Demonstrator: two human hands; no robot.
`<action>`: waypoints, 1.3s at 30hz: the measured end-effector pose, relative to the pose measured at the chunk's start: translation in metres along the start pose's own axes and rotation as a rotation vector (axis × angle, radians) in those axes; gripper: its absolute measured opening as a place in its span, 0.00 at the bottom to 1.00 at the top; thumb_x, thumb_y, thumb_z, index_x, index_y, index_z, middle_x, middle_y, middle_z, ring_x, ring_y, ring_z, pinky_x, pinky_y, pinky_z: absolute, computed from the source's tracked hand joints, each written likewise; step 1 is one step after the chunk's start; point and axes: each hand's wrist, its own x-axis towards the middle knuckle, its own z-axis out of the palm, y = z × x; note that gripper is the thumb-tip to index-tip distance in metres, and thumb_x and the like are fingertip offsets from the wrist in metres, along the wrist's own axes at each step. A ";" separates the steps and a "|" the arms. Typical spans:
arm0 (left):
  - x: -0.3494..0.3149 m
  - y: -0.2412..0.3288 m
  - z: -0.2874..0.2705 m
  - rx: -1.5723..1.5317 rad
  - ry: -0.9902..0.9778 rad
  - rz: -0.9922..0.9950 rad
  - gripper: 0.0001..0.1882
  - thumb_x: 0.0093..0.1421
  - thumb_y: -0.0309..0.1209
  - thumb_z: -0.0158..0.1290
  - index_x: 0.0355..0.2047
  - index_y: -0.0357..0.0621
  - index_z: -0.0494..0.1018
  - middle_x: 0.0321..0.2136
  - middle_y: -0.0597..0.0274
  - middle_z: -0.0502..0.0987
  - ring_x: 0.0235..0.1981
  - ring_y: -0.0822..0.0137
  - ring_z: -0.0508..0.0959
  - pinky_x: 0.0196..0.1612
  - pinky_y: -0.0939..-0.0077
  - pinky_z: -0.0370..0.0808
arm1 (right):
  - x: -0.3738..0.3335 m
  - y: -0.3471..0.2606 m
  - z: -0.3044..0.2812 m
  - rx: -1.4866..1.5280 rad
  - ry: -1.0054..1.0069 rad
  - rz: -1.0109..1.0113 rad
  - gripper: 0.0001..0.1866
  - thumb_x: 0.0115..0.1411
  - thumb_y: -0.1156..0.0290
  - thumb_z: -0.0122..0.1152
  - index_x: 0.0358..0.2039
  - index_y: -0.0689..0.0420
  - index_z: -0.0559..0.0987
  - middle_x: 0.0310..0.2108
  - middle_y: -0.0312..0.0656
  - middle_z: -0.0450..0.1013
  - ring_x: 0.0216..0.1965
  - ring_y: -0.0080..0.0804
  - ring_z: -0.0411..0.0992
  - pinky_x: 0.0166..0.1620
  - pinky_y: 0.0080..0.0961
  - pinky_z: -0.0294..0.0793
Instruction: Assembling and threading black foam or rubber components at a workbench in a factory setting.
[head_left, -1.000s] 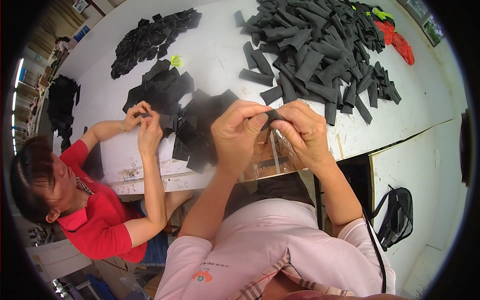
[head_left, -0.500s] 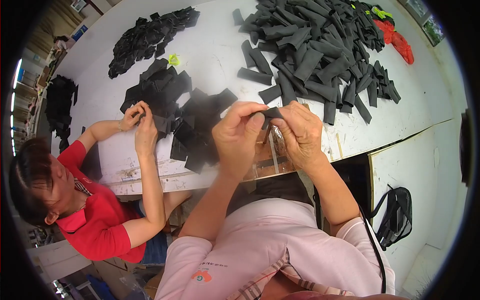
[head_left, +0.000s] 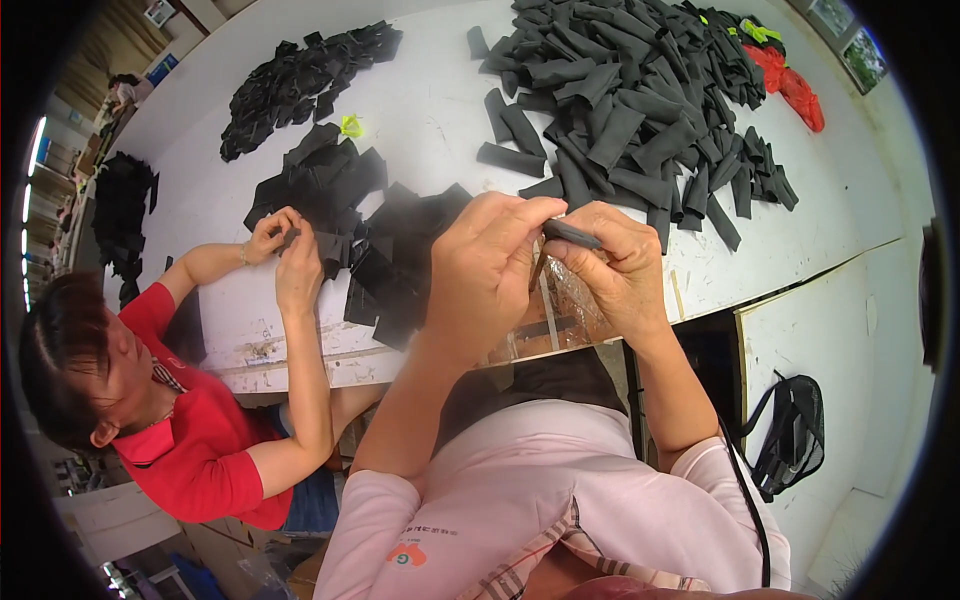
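Observation:
Between my hands is a small dark grey fabric piece (head_left: 574, 235), folded or rolled narrow. My right hand (head_left: 622, 262) pinches it between thumb and bent fingers. My left hand (head_left: 488, 255) is closed at the piece's left end, its fingertips meeting there and its thumb mostly hidden. Just below the hands a thin brown rod (head_left: 538, 270) rises beside a worn wooden board (head_left: 570, 322) at the table's edge. Beyond my right hand spreads a large heap of dark grey fabric tubes (head_left: 640, 110). Flat black fabric pieces (head_left: 395, 290) lie left of my left hand.
At left, a co-worker in a red shirt (head_left: 205, 440) handles a dark piece over another black pile (head_left: 315, 185). More black pieces (head_left: 300, 80) lie farther back on the white table (head_left: 430, 110). A red plastic bag (head_left: 800, 98) sits far right; a black mesh bag (head_left: 790, 435) lies at right.
The fabric piece has tilted, its right end now lower. My left hand has turned so its back shows more, and my right hand has shifted slightly right.

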 end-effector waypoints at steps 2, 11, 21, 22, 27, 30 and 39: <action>-0.001 -0.002 0.002 0.019 0.000 -0.007 0.08 0.48 0.19 0.49 0.30 0.39 0.72 0.21 0.57 0.72 0.20 0.63 0.72 0.25 0.76 0.68 | -0.003 0.005 0.002 0.062 0.012 0.085 0.03 0.46 0.76 0.59 0.24 0.61 0.78 0.20 0.39 0.72 0.19 0.22 0.68 0.21 0.17 0.65; -0.011 -0.016 0.008 -0.044 0.033 -0.101 0.03 0.48 0.21 0.51 0.25 0.38 0.71 0.19 0.58 0.72 0.18 0.65 0.71 0.22 0.77 0.67 | -0.008 0.027 0.013 -0.004 0.060 -0.015 0.03 0.45 0.76 0.59 0.22 0.62 0.76 0.17 0.39 0.70 0.18 0.28 0.67 0.22 0.20 0.64; -0.023 -0.023 0.013 -0.220 0.089 -0.220 0.03 0.49 0.20 0.51 0.26 0.36 0.71 0.19 0.61 0.72 0.18 0.73 0.71 0.23 0.83 0.67 | -0.008 0.020 0.015 -0.078 0.038 0.000 0.03 0.45 0.76 0.59 0.22 0.61 0.75 0.17 0.39 0.68 0.17 0.29 0.66 0.22 0.22 0.63; -0.024 -0.024 0.013 -0.389 0.109 -0.321 0.03 0.49 0.20 0.51 0.26 0.35 0.71 0.20 0.62 0.73 0.19 0.76 0.71 0.24 0.84 0.67 | -0.009 0.019 0.014 -0.059 0.046 -0.012 0.03 0.45 0.76 0.59 0.22 0.61 0.75 0.17 0.39 0.68 0.17 0.29 0.66 0.22 0.22 0.63; -0.023 -0.023 0.012 -0.402 0.110 -0.282 0.03 0.53 0.19 0.49 0.28 0.32 0.70 0.21 0.64 0.73 0.23 0.79 0.72 0.27 0.90 0.68 | -0.004 0.013 0.008 -0.119 0.003 -0.021 0.04 0.45 0.76 0.59 0.22 0.62 0.75 0.17 0.40 0.68 0.17 0.29 0.66 0.22 0.22 0.63; -0.023 -0.022 0.014 -0.307 0.090 -0.264 0.04 0.48 0.20 0.51 0.26 0.33 0.71 0.22 0.59 0.73 0.21 0.74 0.71 0.25 0.84 0.68 | -0.011 0.029 0.012 -0.053 0.019 -0.032 0.04 0.46 0.75 0.59 0.23 0.62 0.75 0.17 0.40 0.68 0.17 0.30 0.66 0.22 0.22 0.63; -0.010 -0.011 0.017 -0.380 0.028 -0.232 0.08 0.48 0.22 0.52 0.31 0.35 0.73 0.27 0.59 0.73 0.26 0.74 0.72 0.29 0.85 0.68 | -0.013 0.025 0.013 -0.014 0.047 -0.024 0.05 0.47 0.75 0.58 0.24 0.62 0.75 0.17 0.40 0.68 0.18 0.29 0.66 0.22 0.23 0.63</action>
